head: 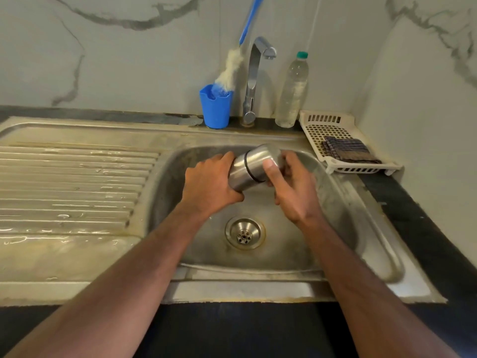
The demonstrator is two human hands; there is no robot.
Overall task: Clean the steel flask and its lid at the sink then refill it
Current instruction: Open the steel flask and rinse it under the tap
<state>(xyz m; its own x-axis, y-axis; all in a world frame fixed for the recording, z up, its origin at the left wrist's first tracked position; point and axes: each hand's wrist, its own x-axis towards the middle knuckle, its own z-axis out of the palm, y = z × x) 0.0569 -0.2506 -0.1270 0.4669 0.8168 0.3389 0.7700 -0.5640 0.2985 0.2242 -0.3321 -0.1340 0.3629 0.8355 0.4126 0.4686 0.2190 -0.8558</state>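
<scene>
Hands [209,184] [291,187] grip tilted flask [241,174], lid [263,156] seemingly on, over sink [335,202].

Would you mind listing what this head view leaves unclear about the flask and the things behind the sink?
- Flask base and contents: the left hand covers the base; steel walls hide the inside.
- Lid top: the right hand wraps round it.
- Brush handle: cut off by the top edge.
- Brush tip: sunk in the blue cup.
- Bottle contents: too hazy to tell.

Both hands [209,184] [291,192] and steel flask [251,167] fill mid-basin, drain [244,233] end open below; tap [254,81], blue cup [215,107], plastic bottle [293,90] crowd back ledge, white tray [333,122] blocks right, ribbed drainboard [72,182] open left.
</scene>
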